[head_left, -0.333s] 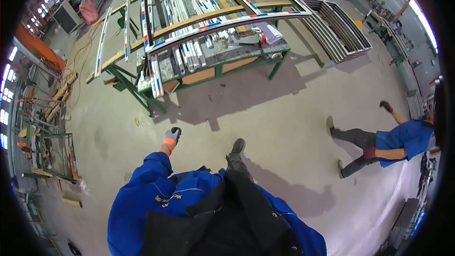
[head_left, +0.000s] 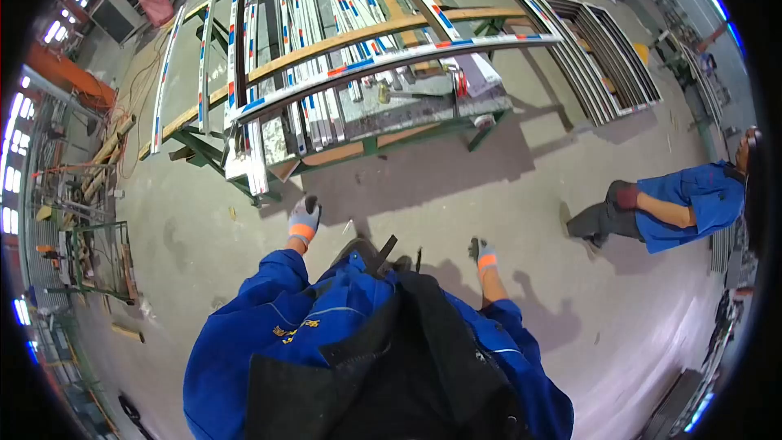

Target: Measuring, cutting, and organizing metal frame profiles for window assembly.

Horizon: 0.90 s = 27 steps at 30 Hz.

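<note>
Both my hands wear grey gloves with orange cuffs and dark fingertips. My left hand (head_left: pixel 304 220) hangs over the floor just short of the workbench's near left leg, its fingers loosely bent and nothing in them. Farther right and lower, my right hand (head_left: pixel 482 254) is over bare floor, empty, with its fingers slightly apart. Ahead stands a green-legged workbench (head_left: pixel 371 145). Above it a large dark window frame (head_left: pixel 391 57), taped in white, red and blue, rests on wooden bars (head_left: pixel 350 35). White profile strips (head_left: pixel 305 24) lie on the bench top.
A hammer (head_left: pixel 407 95) and a red-handled tool (head_left: pixel 461 83) lie near the bench's right end. Nested frames (head_left: pixel 599 65) rest on the floor beyond it. At right walks a person in blue (head_left: pixel 684 204). A rack (head_left: pixel 94 261) and wooden beams (head_left: pixel 106 159) stand at left.
The bench appears nearer and slightly to the left. My right hand has come into view. The person at right has taken a step, their legs now closer together.
</note>
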{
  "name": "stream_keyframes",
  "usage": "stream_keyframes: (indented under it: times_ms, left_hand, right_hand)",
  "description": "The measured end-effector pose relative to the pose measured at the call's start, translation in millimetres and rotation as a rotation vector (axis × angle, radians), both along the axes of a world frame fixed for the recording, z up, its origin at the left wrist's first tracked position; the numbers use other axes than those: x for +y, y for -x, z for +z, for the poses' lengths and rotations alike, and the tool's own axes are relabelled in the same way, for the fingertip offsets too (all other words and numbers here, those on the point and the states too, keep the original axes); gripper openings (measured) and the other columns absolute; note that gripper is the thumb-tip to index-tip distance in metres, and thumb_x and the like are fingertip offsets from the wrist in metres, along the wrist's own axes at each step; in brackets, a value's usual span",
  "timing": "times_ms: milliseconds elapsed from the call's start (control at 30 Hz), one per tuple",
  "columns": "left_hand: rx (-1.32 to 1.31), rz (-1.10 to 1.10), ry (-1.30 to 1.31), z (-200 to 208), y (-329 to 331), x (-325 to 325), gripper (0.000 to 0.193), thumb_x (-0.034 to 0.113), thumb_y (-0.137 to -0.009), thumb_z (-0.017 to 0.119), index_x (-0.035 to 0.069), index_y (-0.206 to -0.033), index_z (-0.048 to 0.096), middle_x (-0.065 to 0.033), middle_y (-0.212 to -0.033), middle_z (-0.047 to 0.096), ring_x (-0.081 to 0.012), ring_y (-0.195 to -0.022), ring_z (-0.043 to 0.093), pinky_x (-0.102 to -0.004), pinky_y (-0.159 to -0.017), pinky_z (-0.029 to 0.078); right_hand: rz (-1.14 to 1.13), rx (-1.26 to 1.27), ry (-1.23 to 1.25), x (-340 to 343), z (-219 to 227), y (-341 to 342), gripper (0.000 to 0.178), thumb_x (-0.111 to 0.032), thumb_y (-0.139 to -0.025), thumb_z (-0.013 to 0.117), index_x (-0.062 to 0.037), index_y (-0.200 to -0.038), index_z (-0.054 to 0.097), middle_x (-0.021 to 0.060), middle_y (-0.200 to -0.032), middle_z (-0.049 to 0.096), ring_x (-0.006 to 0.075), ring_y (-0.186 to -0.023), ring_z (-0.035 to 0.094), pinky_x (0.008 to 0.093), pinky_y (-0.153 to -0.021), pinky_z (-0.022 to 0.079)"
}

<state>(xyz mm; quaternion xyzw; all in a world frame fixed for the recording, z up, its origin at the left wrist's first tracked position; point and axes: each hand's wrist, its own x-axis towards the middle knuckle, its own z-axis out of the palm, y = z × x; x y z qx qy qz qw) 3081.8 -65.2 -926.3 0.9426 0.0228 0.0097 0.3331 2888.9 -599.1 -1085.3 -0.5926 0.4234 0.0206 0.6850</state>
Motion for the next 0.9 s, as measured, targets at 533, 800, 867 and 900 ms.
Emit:
stream_keyframes:
  times_ms: [533, 800, 867, 900]
  left_hand:
    - [0.291, 0.091, -0.198, 53.4, -451.5, -134.3, 0.039, 0.04, -0.087, 0.055, 0.01, -0.111, 0.062, -0.0151, -0.115, 0.063, -0.0328, -0.111, 0.058, -0.0425, -0.095, 0.044]
    - [0.145, 0.115, -0.441, 65.4, -461.7, -159.8, 0.029, 0.03, -0.086, 0.053, 0.009, -0.103, 0.065, -0.0126, -0.103, 0.067, -0.0301, -0.099, 0.062, -0.042, -0.086, 0.047]
    - [0.135, 0.086, -0.447, 54.3, -466.5, -156.9, 0.031, 0.028, -0.084, 0.055, 0.01, -0.107, 0.065, -0.0129, -0.105, 0.066, -0.0305, -0.101, 0.061, -0.0402, -0.09, 0.046]
    - [0.156, 0.095, -0.478, 50.7, -459.6, -153.3, 0.031, 0.028, -0.084, 0.055, 0.01, -0.108, 0.065, -0.0129, -0.105, 0.065, -0.0308, -0.101, 0.061, -0.0397, -0.091, 0.046]
  right_hand:
    - [0.486, 0.092, 0.086, 46.8, 8.3, -438.4, 0.022, -0.027, -0.091, 0.06, -0.0083, -0.102, 0.067, 0.0094, -0.089, 0.07, 0.0212, -0.072, 0.065, 0.0389, -0.058, 0.05]
    - [0.343, 0.034, -0.294, 76.3, -42.7, -654.0, 0.029, -0.025, -0.093, 0.054, -0.0072, -0.115, 0.058, 0.0056, -0.096, 0.063, 0.0203, -0.08, 0.057, 0.037, -0.08, 0.049]
    - [-0.244, -0.224, -0.668, 94.4, -61.3, -683.0, 0.03, -0.027, -0.095, 0.05, -0.0085, -0.119, 0.055, 0.0058, -0.106, 0.061, 0.0211, -0.084, 0.057, 0.0407, -0.078, 0.05]
    - [-0.227, -0.249, -0.821, 100.8, -59.0, -688.8, 0.03, -0.029, -0.096, 0.049, -0.009, -0.118, 0.055, 0.0064, -0.108, 0.061, 0.0218, -0.085, 0.057, 0.0417, -0.079, 0.05]
